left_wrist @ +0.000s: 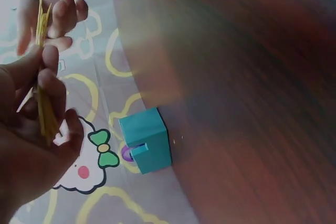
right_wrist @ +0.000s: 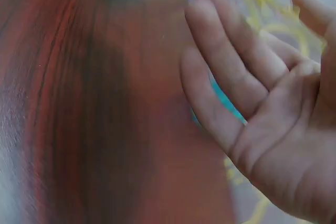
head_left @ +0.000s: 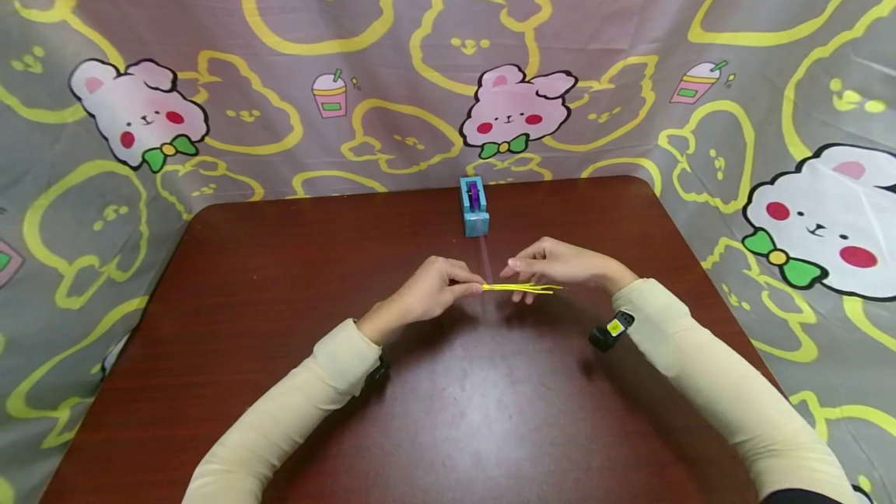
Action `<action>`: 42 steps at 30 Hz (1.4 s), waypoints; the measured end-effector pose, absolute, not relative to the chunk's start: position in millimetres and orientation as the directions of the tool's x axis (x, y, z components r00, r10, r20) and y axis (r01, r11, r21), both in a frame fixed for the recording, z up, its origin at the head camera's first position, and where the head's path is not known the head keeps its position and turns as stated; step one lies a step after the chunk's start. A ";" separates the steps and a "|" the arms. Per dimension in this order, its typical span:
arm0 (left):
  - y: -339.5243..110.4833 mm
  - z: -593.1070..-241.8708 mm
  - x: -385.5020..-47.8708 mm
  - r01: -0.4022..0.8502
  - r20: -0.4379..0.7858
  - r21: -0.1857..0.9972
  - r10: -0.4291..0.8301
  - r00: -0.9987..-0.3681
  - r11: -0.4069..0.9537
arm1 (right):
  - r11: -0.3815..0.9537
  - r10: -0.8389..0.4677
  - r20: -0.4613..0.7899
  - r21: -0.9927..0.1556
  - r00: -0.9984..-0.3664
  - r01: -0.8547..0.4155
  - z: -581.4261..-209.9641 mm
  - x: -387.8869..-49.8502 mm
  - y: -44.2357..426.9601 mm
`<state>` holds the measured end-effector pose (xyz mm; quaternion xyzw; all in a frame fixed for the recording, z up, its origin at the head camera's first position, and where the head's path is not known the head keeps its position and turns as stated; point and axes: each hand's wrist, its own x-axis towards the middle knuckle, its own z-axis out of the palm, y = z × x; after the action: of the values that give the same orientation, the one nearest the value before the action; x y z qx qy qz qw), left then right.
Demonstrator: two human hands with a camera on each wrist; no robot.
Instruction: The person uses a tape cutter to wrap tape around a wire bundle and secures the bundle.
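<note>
In the head view my left hand (head_left: pixel 434 289) pinches a bundle of thin yellow strands (head_left: pixel 521 287) between thumb and fingers, above the table. The loose ends fan out to the right. Part of the bundle (left_wrist: pixel 46 111) also shows below the left fingers in the left wrist view. My right hand (head_left: pixel 560 261) hovers around the loose ends, its fingers relaxed and apart; the right wrist view shows its palm (right_wrist: pixel 286 145) holding nothing. Behind the hands stands a blue tape dispenser (head_left: pixel 476 222) with a purple core. A pale streak, possibly tape, runs from it toward the bundle.
The dark reddish-brown table (head_left: pixel 294 255) spreads under both hands. A patterned curtain (head_left: pixel 406 22) hangs close behind its far edge and along the sides. A small black device (head_left: pixel 607 333) is strapped at the right wrist.
</note>
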<state>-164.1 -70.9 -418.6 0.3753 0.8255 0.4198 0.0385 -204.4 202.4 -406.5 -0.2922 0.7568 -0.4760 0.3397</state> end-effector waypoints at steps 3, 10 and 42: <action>-72.1 -421.0 -162.3 0.751 0.393 0.535 0.674 -0.626 0.386 | 0.330 -0.776 -0.338 -0.937 -0.532 0.114 -424.7 -215.2 204.3; -74.0 -424.7 -160.5 0.873 0.527 0.231 0.699 -0.483 0.429 | 0.165 -0.877 -0.304 -0.918 -0.372 0.360 -460.8 -220.1 199.5; -73.4 -426.8 -160.4 0.896 0.602 0.138 0.682 -0.415 0.423 | 0.355 -0.846 -0.361 -0.930 -0.393 0.090 -402.0 -216.7 195.1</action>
<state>-160.4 -73.4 -426.8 0.4870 0.8101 0.2267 -0.2350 -216.7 195.1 -402.0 -0.2807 0.6730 -0.4935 0.4741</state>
